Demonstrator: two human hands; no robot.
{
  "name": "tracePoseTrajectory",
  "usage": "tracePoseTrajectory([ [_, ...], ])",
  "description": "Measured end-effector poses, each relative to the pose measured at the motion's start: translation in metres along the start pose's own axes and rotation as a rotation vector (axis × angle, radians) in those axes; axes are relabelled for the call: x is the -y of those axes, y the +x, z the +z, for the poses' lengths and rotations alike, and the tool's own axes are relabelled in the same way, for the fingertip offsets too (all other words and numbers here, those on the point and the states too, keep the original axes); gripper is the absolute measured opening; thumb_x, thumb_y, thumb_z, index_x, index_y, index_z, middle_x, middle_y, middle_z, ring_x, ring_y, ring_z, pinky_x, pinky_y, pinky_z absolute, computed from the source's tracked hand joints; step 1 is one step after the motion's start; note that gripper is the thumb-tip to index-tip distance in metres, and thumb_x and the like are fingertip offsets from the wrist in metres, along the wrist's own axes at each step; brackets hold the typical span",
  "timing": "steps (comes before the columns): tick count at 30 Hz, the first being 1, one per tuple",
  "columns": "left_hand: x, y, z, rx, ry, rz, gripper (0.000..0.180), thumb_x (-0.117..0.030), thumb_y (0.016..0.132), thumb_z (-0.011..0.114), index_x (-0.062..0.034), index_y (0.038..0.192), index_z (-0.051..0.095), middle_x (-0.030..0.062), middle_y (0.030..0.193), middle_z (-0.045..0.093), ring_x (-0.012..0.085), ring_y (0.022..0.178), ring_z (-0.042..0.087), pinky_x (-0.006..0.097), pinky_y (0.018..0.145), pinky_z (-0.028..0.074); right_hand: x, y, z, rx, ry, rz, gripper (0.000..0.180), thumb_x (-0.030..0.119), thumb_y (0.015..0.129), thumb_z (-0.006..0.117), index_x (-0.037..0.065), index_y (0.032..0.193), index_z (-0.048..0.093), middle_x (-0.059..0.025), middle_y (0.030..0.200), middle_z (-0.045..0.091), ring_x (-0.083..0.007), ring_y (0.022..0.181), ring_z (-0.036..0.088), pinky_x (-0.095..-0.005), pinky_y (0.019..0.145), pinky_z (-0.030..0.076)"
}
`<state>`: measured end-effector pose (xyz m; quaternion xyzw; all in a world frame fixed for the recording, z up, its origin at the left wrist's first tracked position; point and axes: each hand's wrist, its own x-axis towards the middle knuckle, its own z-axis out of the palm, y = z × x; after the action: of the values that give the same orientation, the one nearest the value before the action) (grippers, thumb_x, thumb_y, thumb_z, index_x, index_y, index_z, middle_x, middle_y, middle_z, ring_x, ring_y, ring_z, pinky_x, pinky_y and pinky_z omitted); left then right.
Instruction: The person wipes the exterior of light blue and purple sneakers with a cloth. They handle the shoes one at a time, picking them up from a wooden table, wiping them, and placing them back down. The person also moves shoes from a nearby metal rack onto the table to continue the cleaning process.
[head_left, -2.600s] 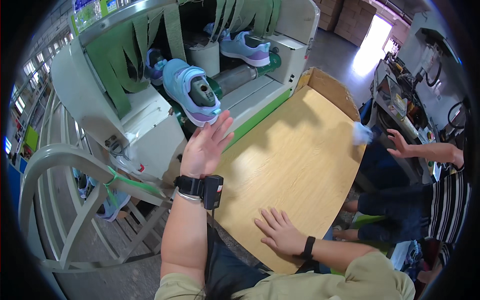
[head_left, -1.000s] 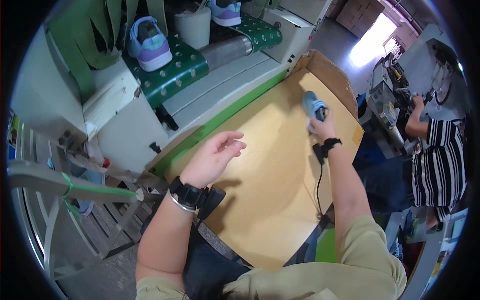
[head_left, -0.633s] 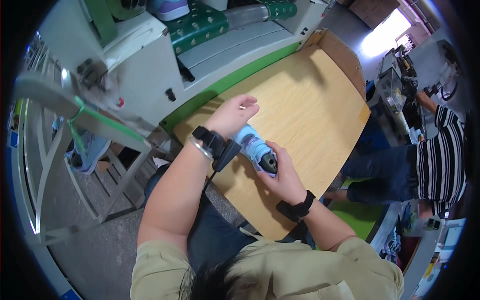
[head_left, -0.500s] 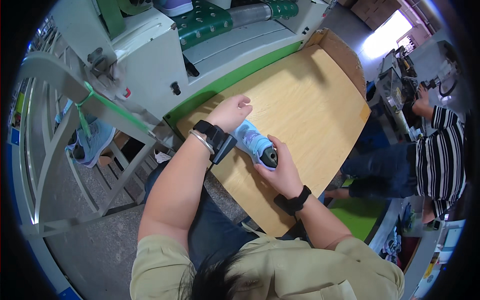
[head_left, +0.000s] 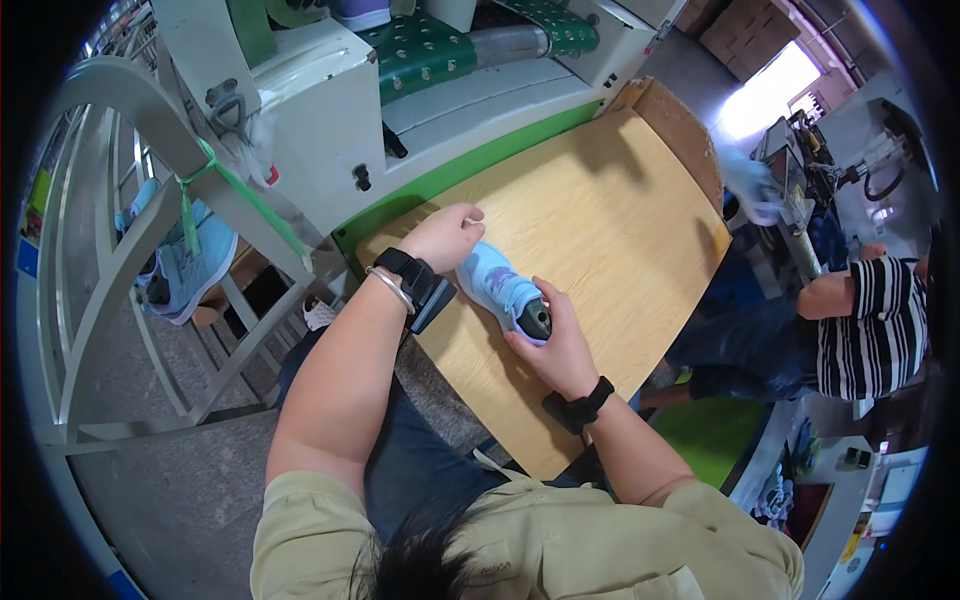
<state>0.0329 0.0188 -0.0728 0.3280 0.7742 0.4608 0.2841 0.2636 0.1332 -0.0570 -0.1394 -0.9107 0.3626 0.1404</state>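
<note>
I have a light blue shoe [head_left: 497, 288] on the wooden worktop [head_left: 620, 220], near its front edge and close in to my body. It lies on a slant: its toe end points up and to my left, toward the green edge of the machine [head_left: 440, 185], and its heel end, with the dark opening, points down toward me and to my right. My two hands sit at the two ends of that long axis. My left hand [head_left: 445, 235] is curled loosely at the toe end, fingers bent and touching the shoe there; I cannot tell how firmly it grips. My right hand [head_left: 552, 340] is cupped around the heel from below, fingers closed on it just beside the opening. So the shoe lies between my hands, and the right one has the surer hold.
</note>
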Motion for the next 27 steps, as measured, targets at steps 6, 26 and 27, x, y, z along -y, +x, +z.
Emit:
tracePoseTrajectory([
  [6,0.001,0.003,-0.001,-0.024,0.052,0.001,0.039,-0.018,0.095,0.054,0.0032,0.127,0.059,0.0208,0.116,0.067,0.028,0.108,0.064,0.035,0.095,0.049,0.004,0.0,-0.003,0.016,0.03,0.037,0.074,0.017,0.077,0.08,-0.001,0.139,0.045,-0.0216,0.121,0.056,-0.0356,0.113,0.058,-0.039,0.097,0.048],
  [26,0.006,0.0,0.001,-0.023,0.029,-0.045,0.039,-0.017,0.096,0.052,0.0036,0.129,0.058,0.0216,0.115,0.067,0.0302,0.107,0.065,0.036,0.095,0.049,-0.025,0.055,-0.04,0.234,0.067,0.015,0.051,0.03,0.098,0.06,0.001,0.138,0.048,-0.0231,0.138,0.052,-0.0404,0.128,0.049,-0.0441,0.109,0.038],
  [27,0.006,0.0,0.001,-0.013,0.016,-0.05,0.04,-0.019,0.097,0.051,0.0035,0.129,0.058,0.0236,0.119,0.066,0.0336,0.112,0.063,0.038,0.098,0.048,-0.025,0.072,-0.042,0.198,0.01,-0.093,0.052,0.031,0.098,0.059,0.001,0.14,0.048,-0.023,0.141,0.05,-0.0413,0.131,0.046,-0.0447,0.11,0.037],
])
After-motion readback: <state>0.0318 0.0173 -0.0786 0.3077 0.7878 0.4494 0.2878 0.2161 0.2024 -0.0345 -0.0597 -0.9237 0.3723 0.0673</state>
